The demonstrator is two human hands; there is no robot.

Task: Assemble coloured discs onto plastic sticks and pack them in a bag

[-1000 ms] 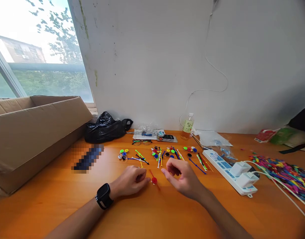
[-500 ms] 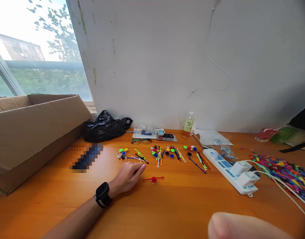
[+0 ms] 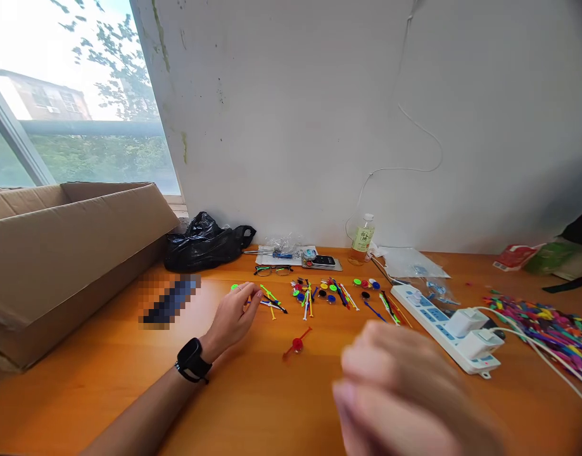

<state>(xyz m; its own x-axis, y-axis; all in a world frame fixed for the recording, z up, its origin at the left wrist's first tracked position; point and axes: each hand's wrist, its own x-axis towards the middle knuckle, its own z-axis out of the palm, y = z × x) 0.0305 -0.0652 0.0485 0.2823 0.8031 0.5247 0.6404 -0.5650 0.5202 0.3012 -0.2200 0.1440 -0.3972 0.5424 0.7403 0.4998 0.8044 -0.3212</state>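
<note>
My left hand [image 3: 232, 316], a black watch on its wrist, reaches across the orange table [image 3: 253, 405] with fingers spread, its tips at the coloured discs and sticks on the left of the scatter [image 3: 319, 294]. A red stick with a red disc on it [image 3: 296, 344] lies alone on the table, just right of that hand. My right hand [image 3: 404, 392] is raised close to the camera at the lower right, heavily blurred; its fingers cannot be made out.
A large open cardboard box [image 3: 67, 240] fills the left side. A black plastic bag [image 3: 205, 247], glasses [image 3: 273, 270], a phone [image 3: 323, 260] and a bottle [image 3: 363, 239] sit by the wall. A white power strip [image 3: 445, 328] and a heap of coloured pieces [image 3: 547, 329] lie at the right.
My left hand moved forward from the red stick toward the discs at the left of the scatter. The red stick turned. My right hand pulled back, then rose blurred before the camera.
</note>
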